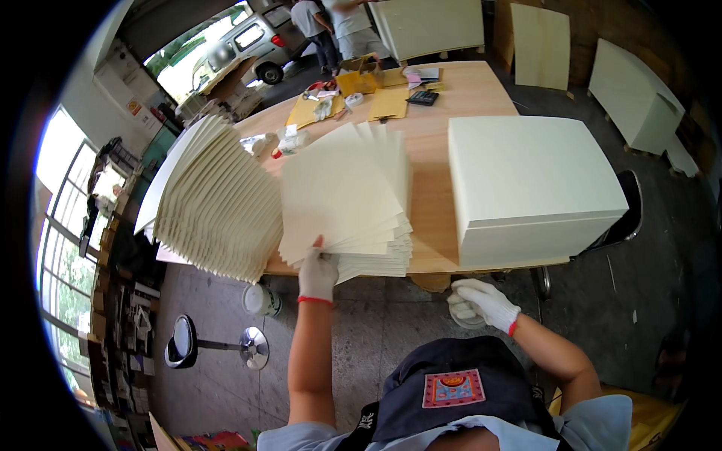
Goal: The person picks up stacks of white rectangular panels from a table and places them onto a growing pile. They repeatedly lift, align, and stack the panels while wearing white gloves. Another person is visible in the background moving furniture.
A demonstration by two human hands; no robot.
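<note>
My left hand, in a white glove with a red cuff and a bare fingertip showing, grips the front edge of cream paper sheets. These sheets lie fanned and twisted on top of a pile in the middle of the table; the fingers beneath are hidden. To the left leans a tall stack of cream sheets, spread in stepped layers. A squared block of cream sheets stands to the right. Below the table's front edge hangs my gloved right hand, its fingers loosely curled, with nothing visible in them.
Farther back on the wooden table are yellow envelopes, a calculator and a yellow box. A stool and white bucket stand on the floor. Two people stand beyond, near a silver vehicle.
</note>
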